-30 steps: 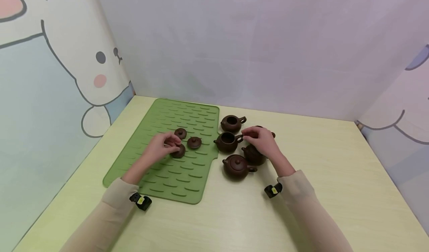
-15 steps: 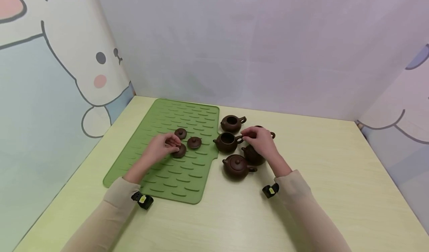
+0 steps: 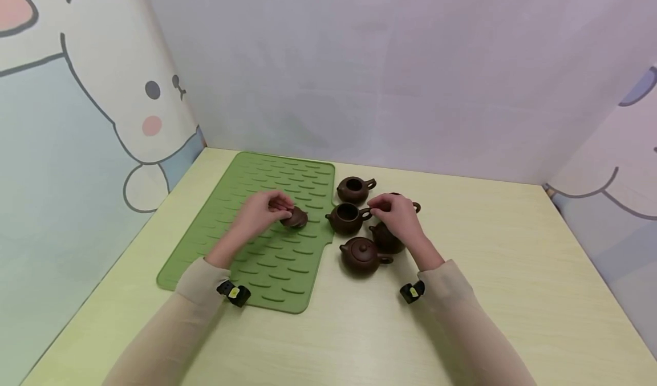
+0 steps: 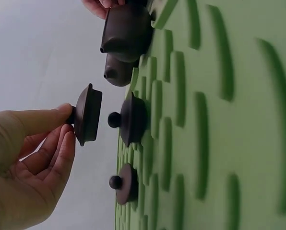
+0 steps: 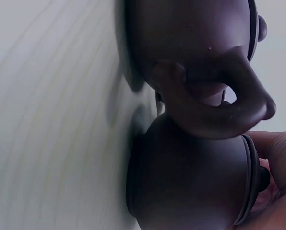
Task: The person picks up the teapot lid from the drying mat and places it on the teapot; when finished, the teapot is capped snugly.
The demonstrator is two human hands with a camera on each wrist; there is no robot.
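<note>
Brown clay pieces sit on a pale wooden tabletop (image 3: pixel 462 329), some of them on a green ribbed mat (image 3: pixel 256 272). The left hand (image 3: pixel 259 212) pinches a small teapot lid (image 4: pixel 88 114) by its knob between thumb and fingertips; the left wrist view shows that lid lifted clear of the mat, hanging just above a second lid (image 4: pixel 132 119) that lies on the ribs. A third lid (image 4: pixel 126 183) rests on the mat a little further off. In the head view the left grip is closed round the held lid near the mat's middle, and the fingers hide most of it.

The right hand (image 3: pixel 397 215) reaches among four teapots standing on the tabletop just beside the mat's right edge. Its fingertips are at the handle of an open teapot (image 3: pixel 346 218), with its fingers curled there; whether they actually grip the handle I cannot tell. Behind that one stands another open teapot (image 3: pixel 353 189). A lidded teapot (image 3: pixel 363 255) stands nearest the person, and a fourth teapot (image 3: pixel 385 239) sits partly under the right palm. The right wrist view shows only two dark pot bodies close up, touching, with a spout across them.

Both forearms wear beige sleeves (image 3: pixel 451 286) with small black devices at the wrists.
</note>
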